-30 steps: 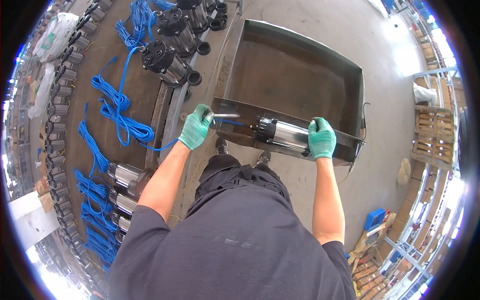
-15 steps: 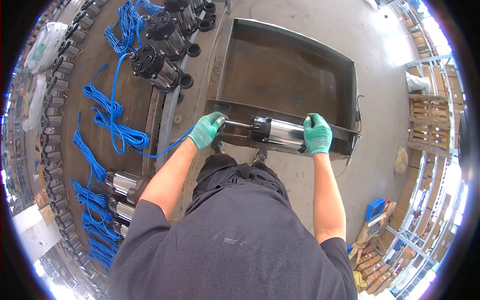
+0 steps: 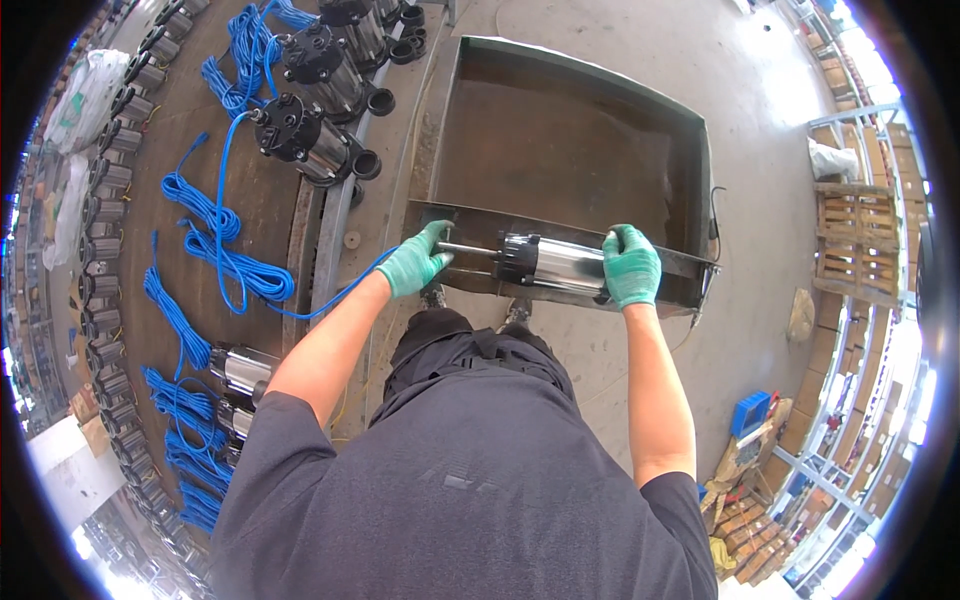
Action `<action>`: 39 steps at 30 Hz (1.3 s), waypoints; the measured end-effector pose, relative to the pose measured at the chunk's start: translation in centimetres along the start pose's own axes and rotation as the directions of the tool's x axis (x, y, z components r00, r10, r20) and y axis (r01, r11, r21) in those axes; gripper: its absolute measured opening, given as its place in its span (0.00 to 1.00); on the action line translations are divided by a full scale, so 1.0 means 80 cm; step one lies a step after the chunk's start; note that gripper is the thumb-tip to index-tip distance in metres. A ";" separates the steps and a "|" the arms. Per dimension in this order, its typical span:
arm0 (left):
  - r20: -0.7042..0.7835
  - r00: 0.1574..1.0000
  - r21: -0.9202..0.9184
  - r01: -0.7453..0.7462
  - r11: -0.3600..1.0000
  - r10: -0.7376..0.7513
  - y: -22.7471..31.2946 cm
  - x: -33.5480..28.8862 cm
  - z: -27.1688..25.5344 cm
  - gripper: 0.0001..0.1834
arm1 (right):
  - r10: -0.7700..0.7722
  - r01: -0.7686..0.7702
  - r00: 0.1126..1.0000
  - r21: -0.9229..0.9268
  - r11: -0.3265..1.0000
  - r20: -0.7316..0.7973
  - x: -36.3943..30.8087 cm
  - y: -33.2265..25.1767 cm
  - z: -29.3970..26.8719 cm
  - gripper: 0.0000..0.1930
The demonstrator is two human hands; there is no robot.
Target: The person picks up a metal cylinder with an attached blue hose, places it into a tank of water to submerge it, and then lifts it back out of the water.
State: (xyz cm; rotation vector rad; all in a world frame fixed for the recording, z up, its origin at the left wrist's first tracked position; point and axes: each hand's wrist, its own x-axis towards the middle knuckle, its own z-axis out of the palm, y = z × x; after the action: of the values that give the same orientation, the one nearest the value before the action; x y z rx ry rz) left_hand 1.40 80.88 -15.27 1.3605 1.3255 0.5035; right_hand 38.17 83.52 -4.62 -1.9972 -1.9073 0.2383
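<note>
A shiny steel cylindrical pump with a black end lies sideways over the near edge of a metal tray. My right hand, in a green glove, is closed over the pump's right end. From its black left end a thin metal rod sticks out, with what looks like a short crossbar at its tip. My left hand, also gloved in green, grips the rod's outer end between thumb and fingers. A blue cable runs from the left behind this hand; its end is hidden.
On the bench at left stand upright pumps with coiled blue cables. More pumps lie at lower left. The tray holds brownish liquid. A wooden pallet, shelves and a blue bin are at right.
My left hand has turned slightly on the rod's end, its thumb and forefinger spreading a little. The right hand and pump have stayed nearly still.
</note>
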 end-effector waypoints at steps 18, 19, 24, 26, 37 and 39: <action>0.040 0.997 0.424 -0.083 0.902 0.073 0.035 0.010 -0.008 0.15 | 0.021 -0.020 0.999 -0.031 0.999 0.033 -0.001 0.002 0.000 0.09; 0.041 0.996 0.425 -0.088 0.901 0.078 0.032 0.008 -0.004 0.15 | 0.022 -0.021 0.999 -0.032 0.999 0.027 0.000 0.003 0.000 0.09; 0.140 0.949 -0.312 0.315 0.896 -0.284 0.050 -0.001 -0.005 0.20 | 0.014 -0.014 1.000 -0.050 0.999 0.002 -0.002 0.003 -0.001 0.09; 0.279 0.902 -0.628 0.430 0.648 -0.329 0.046 -0.001 -0.011 0.23 | 0.000 -0.001 1.000 -0.062 0.998 -0.025 -0.002 0.005 0.000 0.08; -0.122 0.990 0.593 0.021 0.805 0.064 0.054 -0.002 -0.005 0.26 | 0.039 -0.038 0.999 -0.032 0.999 0.005 -0.004 0.001 0.000 0.08; 0.051 0.992 0.623 0.062 0.780 -0.119 0.074 0.010 -0.012 0.33 | 0.036 -0.035 0.999 -0.026 0.999 0.004 -0.005 0.004 0.002 0.09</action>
State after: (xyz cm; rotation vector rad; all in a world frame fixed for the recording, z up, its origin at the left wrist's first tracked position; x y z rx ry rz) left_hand 3.20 83.42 -10.08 1.8157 1.5454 -0.0904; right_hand 38.37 83.10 -4.91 -2.0508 -1.8883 0.2282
